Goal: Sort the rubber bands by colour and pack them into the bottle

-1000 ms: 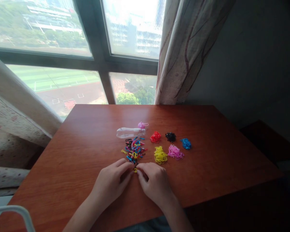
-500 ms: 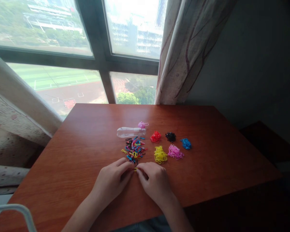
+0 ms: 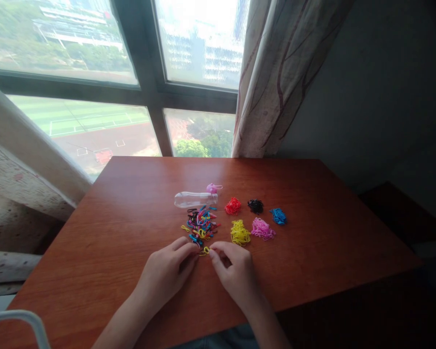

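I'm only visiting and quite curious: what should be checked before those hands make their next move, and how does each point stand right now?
1. Right hand has hold of the yellow band: ok, pinched at the fingertips.
2. Left hand has a firm hold too: cannot tell, its bent fingers hide the grip.
3. Mixed pile all gathered together: not ok, a stray yellow loop lies to its left.
4. Red pile apart from the black pile: ok, bare table shows between them.
5. Clear bottle standing upright: not ok, it lies on its side.
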